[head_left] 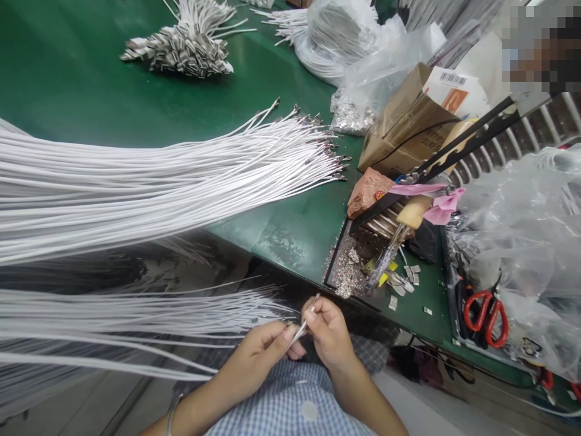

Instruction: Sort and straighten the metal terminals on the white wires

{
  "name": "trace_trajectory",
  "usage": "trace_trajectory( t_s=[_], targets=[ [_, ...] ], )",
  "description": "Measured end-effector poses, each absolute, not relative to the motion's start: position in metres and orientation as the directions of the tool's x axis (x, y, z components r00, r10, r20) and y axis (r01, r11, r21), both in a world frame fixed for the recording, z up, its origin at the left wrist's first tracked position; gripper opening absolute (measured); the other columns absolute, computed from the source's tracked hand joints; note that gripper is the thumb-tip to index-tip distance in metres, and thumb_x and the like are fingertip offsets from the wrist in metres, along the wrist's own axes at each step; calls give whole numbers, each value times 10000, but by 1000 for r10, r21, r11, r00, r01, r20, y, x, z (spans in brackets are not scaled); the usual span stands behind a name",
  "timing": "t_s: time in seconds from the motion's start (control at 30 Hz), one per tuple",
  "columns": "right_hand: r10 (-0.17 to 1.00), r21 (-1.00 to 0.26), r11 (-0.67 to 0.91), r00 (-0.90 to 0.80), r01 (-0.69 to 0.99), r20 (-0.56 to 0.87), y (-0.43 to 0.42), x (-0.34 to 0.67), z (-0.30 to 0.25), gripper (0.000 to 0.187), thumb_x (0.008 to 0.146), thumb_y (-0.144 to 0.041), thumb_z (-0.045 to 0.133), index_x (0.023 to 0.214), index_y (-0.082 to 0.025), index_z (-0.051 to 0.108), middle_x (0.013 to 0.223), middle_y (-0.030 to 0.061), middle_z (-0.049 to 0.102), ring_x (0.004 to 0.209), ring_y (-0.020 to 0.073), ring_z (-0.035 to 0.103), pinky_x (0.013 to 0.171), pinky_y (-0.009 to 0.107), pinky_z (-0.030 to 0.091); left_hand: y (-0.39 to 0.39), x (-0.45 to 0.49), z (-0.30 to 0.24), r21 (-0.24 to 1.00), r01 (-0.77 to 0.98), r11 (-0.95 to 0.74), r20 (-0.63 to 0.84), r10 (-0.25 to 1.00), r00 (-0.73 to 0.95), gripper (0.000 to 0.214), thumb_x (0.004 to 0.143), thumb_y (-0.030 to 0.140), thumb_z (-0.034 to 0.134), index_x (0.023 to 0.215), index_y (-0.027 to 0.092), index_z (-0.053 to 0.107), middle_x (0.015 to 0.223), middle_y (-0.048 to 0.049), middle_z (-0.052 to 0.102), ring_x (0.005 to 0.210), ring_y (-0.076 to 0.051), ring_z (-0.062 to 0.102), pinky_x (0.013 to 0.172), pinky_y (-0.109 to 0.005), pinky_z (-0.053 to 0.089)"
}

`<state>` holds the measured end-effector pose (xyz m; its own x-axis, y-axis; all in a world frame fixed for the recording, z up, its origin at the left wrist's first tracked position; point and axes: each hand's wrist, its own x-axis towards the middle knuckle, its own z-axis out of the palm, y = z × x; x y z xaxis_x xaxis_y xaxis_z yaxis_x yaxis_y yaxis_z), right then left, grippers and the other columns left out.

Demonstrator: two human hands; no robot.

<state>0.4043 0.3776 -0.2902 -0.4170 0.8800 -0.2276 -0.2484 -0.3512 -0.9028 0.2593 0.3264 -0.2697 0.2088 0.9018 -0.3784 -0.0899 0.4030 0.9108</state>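
Note:
Both hands meet low in the middle, over my lap. My left hand [261,354] is closed in a pinch on a thin white cable [303,328] near its metal tip. My right hand [327,330] is closed too, pinching the same cable end, which points up and right. A lower bundle of white cables [136,318] runs in from the left toward my hands. A bigger bundle of white cables with metal terminals [181,175] lies across the green table [91,79] above.
A heap of finished cable ends [181,48] lies at the table's far side. Plastic bags of cables [336,36], a cardboard box [408,130], a tray of metal scraps [358,263] and red-handled scissors [485,312] crowd the right. A blurred person sits top right.

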Motion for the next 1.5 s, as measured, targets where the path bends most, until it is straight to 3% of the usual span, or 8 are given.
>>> trace_trajectory(
  t_s=[0.27, 0.5, 0.77, 1.0, 1.17, 1.33, 1.43, 1.5],
  targets=[
    [877, -939, -293, -441, -179, -189, 379, 400, -282, 292, 758, -369, 622, 637, -179, 437, 650, -14, 447, 542, 99, 389, 508, 218, 338, 328, 258, -269, 905, -107, 411, -384, 899, 209, 364, 893, 347, 421, 735, 158, 689, 730, -50, 693, 719, -185, 616, 707, -262, 432],
    [814, -956, -292, -535, -39, -227, 381, 403, -279, 174, 757, -323, 612, 724, -163, 554, 659, -12, 476, 524, 92, 419, 477, 208, 327, 328, 261, -265, 889, -145, 434, -388, 883, 265, 350, 878, 334, 450, 686, 150, 677, 703, -51, 683, 711, -190, 611, 699, -266, 445],
    [814, -969, -248, -543, -9, -204, 383, 404, -278, 230, 770, -338, 582, 648, -157, 512, 642, -13, 462, 534, 94, 407, 480, 207, 319, 326, 262, -266, 898, -120, 424, -366, 869, 332, 279, 862, 311, 481, 737, 158, 676, 735, -47, 673, 740, -189, 604, 714, -273, 451],
    [821, -983, -176, -543, 54, -177, 382, 420, -283, 199, 793, -321, 567, 675, -164, 536, 694, 10, 475, 588, 123, 439, 523, 229, 341, 329, 253, -257, 952, 194, 236, -282, 923, 262, 234, 855, 312, 486, 903, 191, 679, 858, -42, 685, 789, -192, 597, 736, -277, 440],
    [853, -892, -308, -320, 330, -413, 376, 444, -307, 287, 766, -448, 583, 842, -170, 585, 554, -19, 465, 487, 137, 425, 478, 244, 351, 334, 209, -229, 894, 435, 103, -132, 991, 35, 259, 838, 273, 532, 1077, 217, 614, 1078, -63, 636, 1010, -207, 553, 896, -296, 394],
    [894, -877, -314, -198, 364, -402, 370, 462, -322, 363, 711, -537, 587, 779, -181, 611, 619, 35, 569, 660, 222, 570, 592, 284, 450, 333, 149, -180, 685, 729, 3, 196, 962, -188, 263, 819, 220, 559, 1081, 206, 583, 1108, -69, 608, 1050, -228, 527, 924, -321, 383],
    [834, -850, -349, -283, 395, -474, 370, 467, -331, 413, 698, -571, 578, 789, -170, 613, 553, 27, 539, 684, 242, 594, 562, 278, 461, 330, 109, -149, 326, 940, 104, 397, 887, -236, 287, 787, 331, 597, 1019, 163, 578, 1017, -93, 597, 996, -277, 532, 918, -378, 355],
    [801, -840, -368, -323, 400, -505, 370, 465, -337, 451, 703, -591, 561, 816, -157, 603, 545, 24, 532, 708, 245, 602, 570, 272, 468, 328, 86, -130, 52, 963, 263, 396, 880, -262, 361, 778, 446, 573, 984, 150, 564, 988, -106, 575, 970, -317, 522, 862, -401, 361]
  ],
)
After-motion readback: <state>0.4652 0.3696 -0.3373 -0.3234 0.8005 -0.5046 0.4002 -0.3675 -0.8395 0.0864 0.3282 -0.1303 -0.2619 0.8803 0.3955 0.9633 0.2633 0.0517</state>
